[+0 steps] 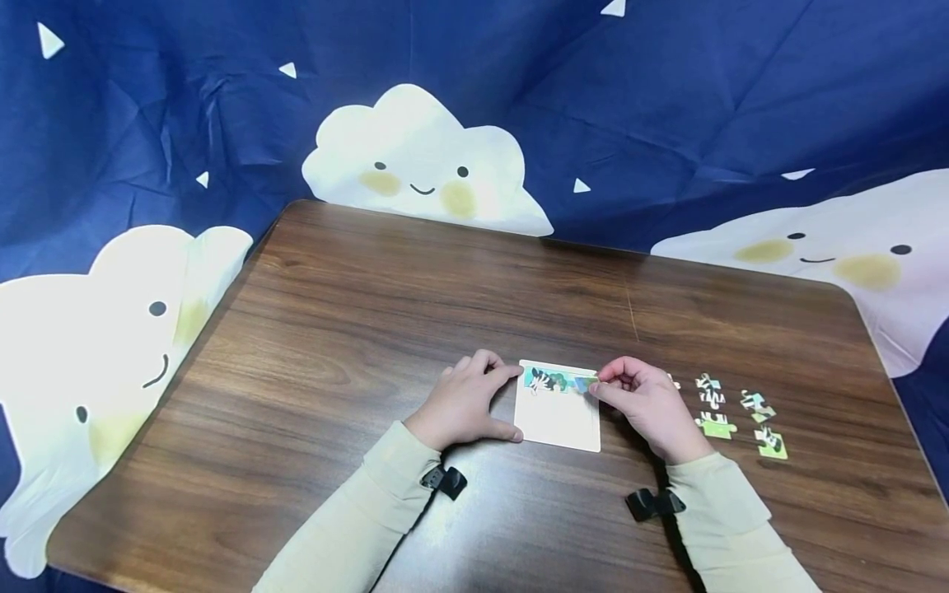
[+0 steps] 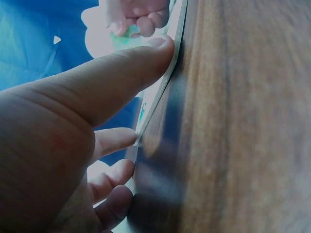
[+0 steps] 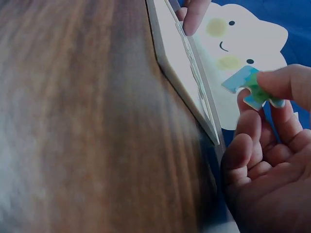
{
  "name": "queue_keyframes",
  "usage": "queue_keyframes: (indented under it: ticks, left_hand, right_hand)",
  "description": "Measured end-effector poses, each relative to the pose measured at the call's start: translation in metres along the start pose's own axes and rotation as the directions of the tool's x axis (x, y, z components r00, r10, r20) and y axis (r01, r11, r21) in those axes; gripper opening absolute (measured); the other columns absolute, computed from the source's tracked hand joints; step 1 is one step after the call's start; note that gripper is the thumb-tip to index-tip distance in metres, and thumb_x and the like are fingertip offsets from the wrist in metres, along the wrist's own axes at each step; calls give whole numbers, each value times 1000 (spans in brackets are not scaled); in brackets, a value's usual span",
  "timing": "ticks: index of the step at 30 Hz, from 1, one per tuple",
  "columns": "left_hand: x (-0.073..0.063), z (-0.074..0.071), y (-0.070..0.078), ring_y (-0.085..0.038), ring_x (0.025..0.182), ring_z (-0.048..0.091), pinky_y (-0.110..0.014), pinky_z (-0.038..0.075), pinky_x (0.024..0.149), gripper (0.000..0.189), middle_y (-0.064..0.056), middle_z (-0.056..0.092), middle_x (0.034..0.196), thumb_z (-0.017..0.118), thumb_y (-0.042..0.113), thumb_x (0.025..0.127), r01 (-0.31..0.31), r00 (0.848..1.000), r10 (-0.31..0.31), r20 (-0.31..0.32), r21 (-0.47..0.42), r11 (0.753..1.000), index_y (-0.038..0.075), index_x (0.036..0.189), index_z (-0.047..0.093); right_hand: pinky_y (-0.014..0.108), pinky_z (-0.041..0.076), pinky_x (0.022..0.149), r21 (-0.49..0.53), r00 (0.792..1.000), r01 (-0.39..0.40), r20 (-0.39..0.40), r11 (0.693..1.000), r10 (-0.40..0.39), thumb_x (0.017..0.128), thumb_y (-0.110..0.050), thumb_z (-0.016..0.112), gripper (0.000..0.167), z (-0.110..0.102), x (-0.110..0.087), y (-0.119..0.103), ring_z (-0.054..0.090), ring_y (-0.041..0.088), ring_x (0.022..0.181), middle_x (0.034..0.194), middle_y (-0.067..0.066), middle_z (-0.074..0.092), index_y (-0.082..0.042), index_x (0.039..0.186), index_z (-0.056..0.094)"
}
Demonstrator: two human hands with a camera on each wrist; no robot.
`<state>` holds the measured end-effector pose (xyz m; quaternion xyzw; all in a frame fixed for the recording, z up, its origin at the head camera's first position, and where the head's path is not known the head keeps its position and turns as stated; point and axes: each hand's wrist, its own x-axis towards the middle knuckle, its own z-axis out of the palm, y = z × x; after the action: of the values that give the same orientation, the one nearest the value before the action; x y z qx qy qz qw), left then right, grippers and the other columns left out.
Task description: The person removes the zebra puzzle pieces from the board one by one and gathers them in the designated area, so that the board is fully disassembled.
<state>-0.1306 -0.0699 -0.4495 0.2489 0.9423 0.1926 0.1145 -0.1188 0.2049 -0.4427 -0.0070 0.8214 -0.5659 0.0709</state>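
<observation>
A white puzzle board (image 1: 558,423) lies on the table, with joined zebra-and-tree pieces (image 1: 544,380) along its top left. At the board's left side, my left hand (image 1: 470,401) touches the edge: the thumb (image 2: 158,51) near the lower corner, the index finger by the upper one. Above the board's upper right, my right hand (image 1: 651,410) pinches a blue and green jigsaw piece (image 3: 255,86) between thumb and fingers. That piece appears raised off the board in the right wrist view. Part of it is hidden under the thumb.
Right of the board lie loose jigsaw pieces in two columns, among them a green-edged piece (image 1: 716,428) and a zebra piece (image 1: 772,442). Another piece (image 1: 673,380) is partly hidden behind the right hand. The brown wooden table (image 1: 356,329) ends at a blue cloud-print cloth (image 1: 608,74).
</observation>
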Motion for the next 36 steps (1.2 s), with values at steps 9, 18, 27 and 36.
queue_keyframes:
  ticks: [9, 18, 27, 36]
  left_hand:
    - [-1, -2, 1, -18, 111, 47, -37, 39, 86, 93, 2, 48, 130, 84, 60, 70, -2, 1000, 2, 0, -8, 1000, 27, 150, 48]
    - [0, -2, 1, -18, 112, 46, -37, 39, 87, 93, 3, 47, 130, 84, 59, 70, 8, 1000, -8, 6, -11, 1000, 28, 150, 48]
    - [-1, -2, 3, -18, 112, 47, -38, 39, 87, 93, 3, 48, 130, 84, 59, 70, 5, 1000, -5, 1, -13, 1000, 28, 149, 49]
    - [0, -1, 1, -18, 112, 46, -37, 39, 88, 94, 3, 47, 131, 84, 60, 70, 9, 1000, -9, 8, -9, 1000, 28, 150, 48]
  right_hand:
    - [23, 48, 64, -35, 1000, 22, -18, 999, -23, 91, -7, 70, 22, -1, -1, 0, 58, 8, 73, 87, 3, 67, 5, 110, 69]
    - [21, 45, 63, -79, 999, 8, -46, 997, -12, 88, -8, 75, 20, -1, -1, -2, 56, 7, 73, 86, 6, 67, 4, 103, 68]
    - [24, 54, 67, -10, 1000, 25, -13, 1000, -25, 92, 1, 64, 29, 2, 1, -5, 60, 8, 76, 93, 15, 62, 9, 120, 64]
    - [27, 47, 60, -362, 999, 22, -27, 932, -34, 90, -16, 70, 11, 4, 11, -9, 60, 16, 66, 77, 3, 66, -6, 92, 71]
